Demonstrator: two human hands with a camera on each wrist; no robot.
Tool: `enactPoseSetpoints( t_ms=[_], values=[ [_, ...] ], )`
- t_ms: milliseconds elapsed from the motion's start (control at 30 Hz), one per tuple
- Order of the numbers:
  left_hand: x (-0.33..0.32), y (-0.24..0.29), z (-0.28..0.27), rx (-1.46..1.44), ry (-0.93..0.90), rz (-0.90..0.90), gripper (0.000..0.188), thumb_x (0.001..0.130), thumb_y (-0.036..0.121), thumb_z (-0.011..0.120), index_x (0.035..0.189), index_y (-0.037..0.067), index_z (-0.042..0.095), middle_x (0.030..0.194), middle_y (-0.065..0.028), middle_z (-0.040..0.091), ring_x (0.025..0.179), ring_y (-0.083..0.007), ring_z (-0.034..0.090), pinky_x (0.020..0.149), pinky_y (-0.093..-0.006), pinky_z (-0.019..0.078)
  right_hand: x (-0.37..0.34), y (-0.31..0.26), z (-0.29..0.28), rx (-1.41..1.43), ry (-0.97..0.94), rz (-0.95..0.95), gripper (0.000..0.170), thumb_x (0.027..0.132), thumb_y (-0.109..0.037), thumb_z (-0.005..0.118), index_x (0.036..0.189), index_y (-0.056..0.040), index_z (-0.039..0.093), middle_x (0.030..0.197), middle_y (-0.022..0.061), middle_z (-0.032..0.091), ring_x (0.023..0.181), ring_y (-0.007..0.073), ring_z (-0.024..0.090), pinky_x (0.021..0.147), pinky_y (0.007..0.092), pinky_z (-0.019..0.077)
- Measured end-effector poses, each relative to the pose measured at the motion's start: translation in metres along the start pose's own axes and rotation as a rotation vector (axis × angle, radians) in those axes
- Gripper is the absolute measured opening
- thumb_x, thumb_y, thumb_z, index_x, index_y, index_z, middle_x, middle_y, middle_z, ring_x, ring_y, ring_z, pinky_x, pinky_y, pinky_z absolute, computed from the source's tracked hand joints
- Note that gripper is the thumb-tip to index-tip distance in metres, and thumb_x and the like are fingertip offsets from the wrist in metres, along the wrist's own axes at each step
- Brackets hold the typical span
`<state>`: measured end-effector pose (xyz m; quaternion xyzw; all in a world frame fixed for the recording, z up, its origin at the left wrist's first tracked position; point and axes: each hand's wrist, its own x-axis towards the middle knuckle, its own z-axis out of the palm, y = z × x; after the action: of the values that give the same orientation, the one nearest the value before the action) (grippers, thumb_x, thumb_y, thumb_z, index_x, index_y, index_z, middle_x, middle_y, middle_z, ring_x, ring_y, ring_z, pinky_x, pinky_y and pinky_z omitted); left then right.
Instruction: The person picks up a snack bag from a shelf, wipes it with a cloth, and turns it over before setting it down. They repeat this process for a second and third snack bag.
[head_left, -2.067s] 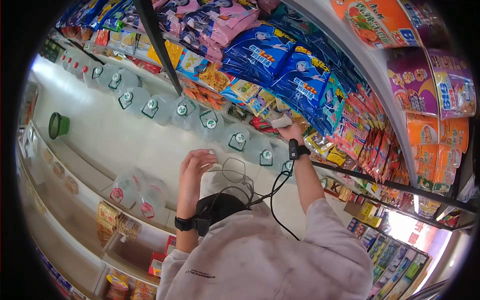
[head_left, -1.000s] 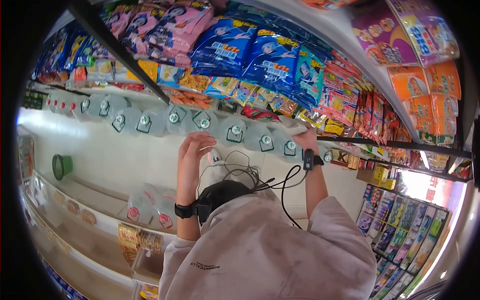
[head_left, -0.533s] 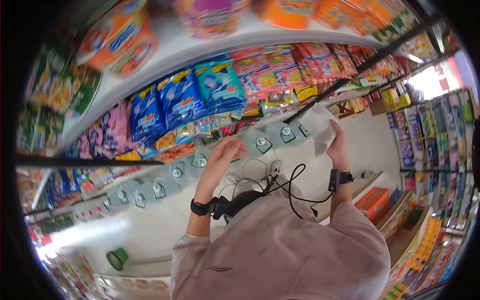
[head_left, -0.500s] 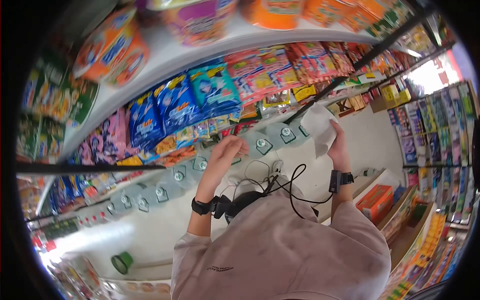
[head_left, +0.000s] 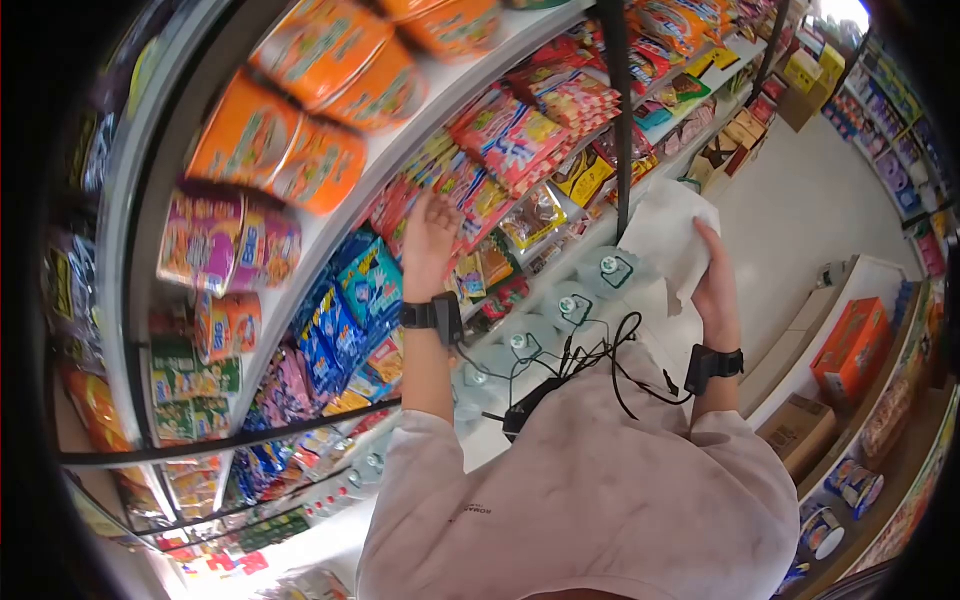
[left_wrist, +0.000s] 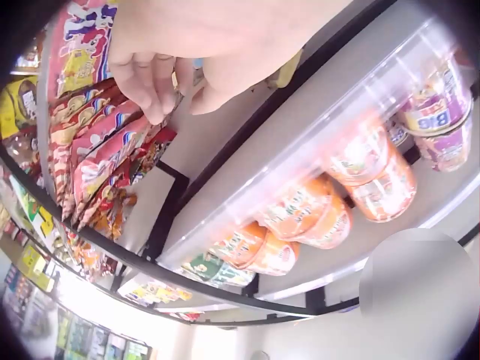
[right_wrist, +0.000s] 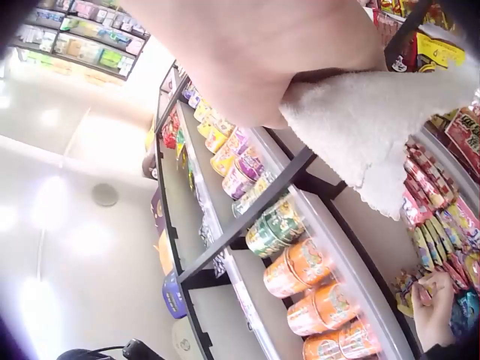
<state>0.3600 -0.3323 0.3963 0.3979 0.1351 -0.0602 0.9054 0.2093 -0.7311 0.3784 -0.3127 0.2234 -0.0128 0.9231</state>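
A white cloth (head_left: 672, 235) hangs from my right hand (head_left: 715, 290), which grips it beside the black shelf post. In the right wrist view the cloth (right_wrist: 360, 127) droops from beneath the right hand (right_wrist: 277, 52). My left hand (head_left: 430, 240) is over pink and red snack packets (head_left: 510, 140) on the shelf. In the left wrist view the left hand (left_wrist: 180, 60) has loosely bent fingers, thumb apart, beside the upright red packets (left_wrist: 112, 146); whether the fingertips touch them I cannot tell.
Orange noodle tubs (head_left: 320, 50) stand on the shelf above, left of the hands. Large clear bottles (head_left: 520, 345) line the floor below, with dark cables (head_left: 620, 350) hanging before them. An orange box (head_left: 850, 345) is on the low shelf at right.
The view has swung along the shelves. My left hand has risen from beside the bottles to the pink and red packets. The right hand still holds the cloth, now nearer the post.
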Motion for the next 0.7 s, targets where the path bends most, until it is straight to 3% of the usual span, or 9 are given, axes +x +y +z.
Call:
enactPoseSetpoints(
  t_ms=[167,200,300,433,500,567,633,700],
  values=[
    [0.081,0.01,0.003,0.043,0.101,0.085,0.038,0.099,0.024,0.058,0.12,-0.008,0.052,0.112,-0.0187,0.061,0.101,-0.027,0.061,0.084,-0.0343,0.0532,0.022,-0.036,-0.041,0.052,0.043,-0.017,0.047,0.095,-0.028,0.062,0.133,-0.0012,0.052,0.127,0.0095,0.061,0.114,0.022,0.061,0.098,0.0364,0.0485],
    [0.093,0.013,0.002,0.079,0.16,0.084,0.043,0.1,0.025,0.057,0.124,-0.009,0.049,0.119,-0.0213,0.06,0.103,-0.028,0.062,0.079,-0.0325,0.0534,0.029,-0.042,-0.049,0.053,0.049,-0.026,0.047,0.095,-0.028,0.062,0.133,-0.0012,0.052,0.126,0.0094,0.062,0.114,0.0218,0.061,0.098,0.0361,0.0485],
    [0.123,0.027,-0.015,0.007,0.092,0.032,0.034,0.098,0.022,0.057,0.118,-0.005,0.052,0.114,-0.0198,0.062,0.096,-0.0265,0.062,0.076,-0.0317,0.0531,0.046,-0.055,-0.068,0.06,0.057,-0.037,0.047,0.095,-0.028,0.062,0.132,-0.0011,0.052,0.125,0.0092,0.062,0.114,0.0212,0.061,0.098,0.0354,0.0484],
    [0.125,0.033,-0.004,-0.151,0.193,-0.053,0.034,0.099,0.024,0.057,0.115,-0.006,0.053,0.103,-0.0183,0.063,0.088,-0.0243,0.063,0.069,-0.0286,0.0522,0.065,-0.073,-0.074,0.061,0.044,0.001,0.046,0.095,-0.027,0.061,0.132,-0.0014,0.052,0.124,0.0087,0.062,0.113,0.0207,0.061,0.098,0.0348,0.0484],
    [0.133,0.037,-0.017,-0.135,0.08,-0.077,0.03,0.098,0.021,0.058,0.112,-0.005,0.053,0.101,-0.0171,0.062,0.086,-0.0244,0.063,0.068,-0.0288,0.0517,0.074,-0.08,-0.074,0.039,0.034,0.009,0.046,0.095,-0.027,0.061,0.132,-0.0015,0.052,0.124,0.0085,0.063,0.113,0.0205,0.061,0.097,0.0348,0.0486],
    [0.145,0.038,-0.021,-0.055,0.108,-0.018,0.028,0.099,0.021,0.056,0.11,-0.005,0.053,0.101,-0.0164,0.062,0.088,-0.0251,0.062,0.072,-0.0304,0.0521,0.083,-0.082,-0.075,0.005,0.022,0.003,0.045,0.096,-0.027,0.061,0.132,-0.0016,0.052,0.123,0.0084,0.063,0.113,0.0204,0.061,0.097,0.0349,0.0488],
    [0.153,0.035,-0.02,0.087,0.285,0.125,0.027,0.102,0.022,0.052,0.111,-0.003,0.052,0.106,-0.0165,0.062,0.092,-0.0264,0.061,0.079,-0.0334,0.0534,0.088,-0.08,-0.077,-0.032,0.021,0.014,0.046,0.096,-0.027,0.061,0.132,-0.0018,0.052,0.123,0.0084,0.063,0.112,0.0204,0.062,0.097,0.0348,0.0491],
    [0.151,0.034,-0.016,0.116,0.284,0.146,0.023,0.101,0.018,0.051,0.109,-0.003,0.052,0.105,-0.0159,0.061,0.092,-0.026,0.061,0.086,-0.0362,0.0541,0.091,-0.083,-0.075,-0.055,0.013,0.03,0.046,0.095,-0.027,0.061,0.132,-0.002,0.052,0.123,0.0084,0.063,0.112,0.0204,0.062,0.097,0.0345,0.0494]
  ],
)
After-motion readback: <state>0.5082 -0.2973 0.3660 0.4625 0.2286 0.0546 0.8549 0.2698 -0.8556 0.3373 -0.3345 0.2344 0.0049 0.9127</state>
